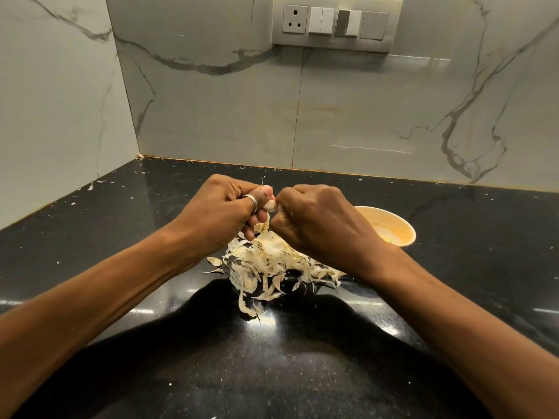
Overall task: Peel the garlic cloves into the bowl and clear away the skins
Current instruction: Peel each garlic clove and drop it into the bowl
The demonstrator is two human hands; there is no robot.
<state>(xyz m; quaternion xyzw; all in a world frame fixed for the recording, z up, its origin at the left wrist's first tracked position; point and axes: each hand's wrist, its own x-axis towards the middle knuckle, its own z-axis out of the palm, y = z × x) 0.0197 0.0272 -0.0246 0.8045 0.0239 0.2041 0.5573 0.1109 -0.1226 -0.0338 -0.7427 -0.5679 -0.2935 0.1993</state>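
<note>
Head view: both forearms reach in from the lower corners and meet above the middle of a black speckled bench [302,358].
Left hand [223,213]: fingers curled, thumb and forefinger pinching a garlic clove [271,204]; a silver ring [252,202] sits on the thumb.
Right hand [320,219]: knuckles up, fingers curled in, its fingertips pinching the other end of the same clove; the fingertips themselves are hidden behind the knuckles.
Garlic clove: pale and held in the air between the two hands, directly above the skins.
Second garlic piece [263,226]: a rough, brownish root end shows under the left hand's lower fingers; how it is held cannot be told.
Skins [272,264]: a loose heap of papery cream strips on the bench below the hands, with some strips trailing toward the camera.
Bowl [402,231]: a pale orange round bowl on the bench, beside the right hand and partly hidden by it; its contents are unclear.
Scraps: small white flecks lie scattered across the bench.
Background: marble-patterned wall tiles with a socket and switch panel [335,22] at the top.
</note>
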